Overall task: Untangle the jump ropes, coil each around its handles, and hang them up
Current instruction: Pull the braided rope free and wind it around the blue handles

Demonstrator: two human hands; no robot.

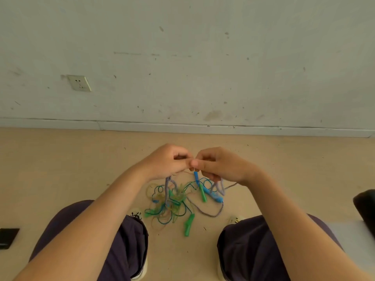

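A tangle of thin jump ropes (pixel 172 201) lies on the floor between my knees: green, blue and yellowish cords plus a purple-and-white braided rope (pixel 211 214). Green handles (pixel 188 225) and a blue handle (pixel 213 194) lie in and beside the heap. My left hand (pixel 168 162) and my right hand (pixel 219 165) meet fingertip to fingertip above the tangle, fingers curled. The braided rope hangs down from under both hands. A second blue handle (pixel 196 176) dangles just below my right fingers. What exactly the fingertips pinch is hidden.
A scuffed white wall with a socket (pixel 79 83) and a skirting board rises ahead. The tan floor (pixel 71 159) spreads around. A black flat object (pixel 8 237) lies at the left, a dark rounded object (pixel 365 207) at the right edge. My shoes (pixel 140 216) flank the tangle.
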